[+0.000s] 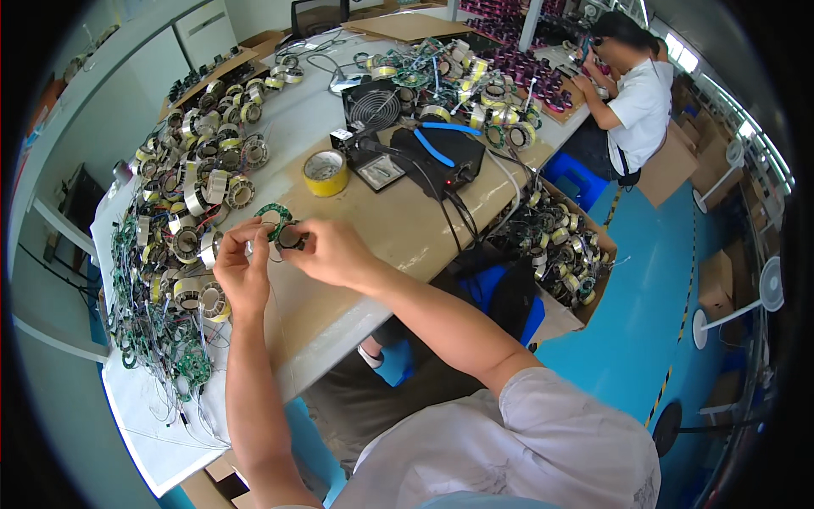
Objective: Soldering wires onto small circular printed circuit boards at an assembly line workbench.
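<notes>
Both hands meet over the near part of the tabletop (398,229), a pale brown sheet laid over white: the left hand (242,271) and the right hand (335,252) are pinched together on a small round wound coil (291,238) with a thin green ring-shaped circuit board (273,214) at its top. Thin wire trails down from it. To the left lies a dense heap of similar coils (191,220), yellow-taped and tangled in coloured leads. Beyond the hands sit a roll of yellow tape (326,172), a black soldering station (449,153) with blue-handled pliers (437,144) on it, and a small fan (373,103). A cardboard box of coils (564,254) stands at the right edge. Farther off, another person in white (636,102) works; the floor (653,280) is blue.
</notes>
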Demonstrator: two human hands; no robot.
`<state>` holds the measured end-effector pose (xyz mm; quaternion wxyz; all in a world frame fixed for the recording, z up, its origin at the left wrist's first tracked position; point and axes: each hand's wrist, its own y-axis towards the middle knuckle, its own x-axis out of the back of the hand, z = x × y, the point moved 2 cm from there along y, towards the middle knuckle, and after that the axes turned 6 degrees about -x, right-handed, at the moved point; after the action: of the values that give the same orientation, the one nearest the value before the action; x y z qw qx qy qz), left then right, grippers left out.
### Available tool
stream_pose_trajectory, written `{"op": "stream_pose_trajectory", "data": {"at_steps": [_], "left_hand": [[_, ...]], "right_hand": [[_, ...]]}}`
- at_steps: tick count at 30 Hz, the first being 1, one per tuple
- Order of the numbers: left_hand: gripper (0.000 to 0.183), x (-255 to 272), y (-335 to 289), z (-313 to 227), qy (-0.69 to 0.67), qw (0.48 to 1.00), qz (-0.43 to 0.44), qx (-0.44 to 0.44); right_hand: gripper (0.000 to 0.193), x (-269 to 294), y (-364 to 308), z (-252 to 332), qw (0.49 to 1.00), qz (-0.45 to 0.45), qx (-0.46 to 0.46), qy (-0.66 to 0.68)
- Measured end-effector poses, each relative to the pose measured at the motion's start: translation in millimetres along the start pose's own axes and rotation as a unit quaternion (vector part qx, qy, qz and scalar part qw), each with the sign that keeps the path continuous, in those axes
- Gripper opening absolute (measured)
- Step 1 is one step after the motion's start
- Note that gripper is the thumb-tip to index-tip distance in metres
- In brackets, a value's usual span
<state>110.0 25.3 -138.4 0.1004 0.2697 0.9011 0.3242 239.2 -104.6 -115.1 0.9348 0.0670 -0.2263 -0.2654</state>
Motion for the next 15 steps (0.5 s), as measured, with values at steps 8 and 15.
{"op": "stream_pose_trajectory", "data": {"at_steps": [8, 15], "left_hand": [[0.010, 15.5, 3.9, -14.2, -0.081, 0.985, -0.151, -0.015], [0.012, 4.1, 2.4, -15.6, -0.137, 0.969, -0.189, 0.080]], "right_hand": [[0.015, 54.8, 24.9, -13.3, 0.960, -0.162, 0.214, -0.074], [0.020, 286.4, 72.6, 3.4, 0.918, -0.303, 0.203, -0.157]]}}
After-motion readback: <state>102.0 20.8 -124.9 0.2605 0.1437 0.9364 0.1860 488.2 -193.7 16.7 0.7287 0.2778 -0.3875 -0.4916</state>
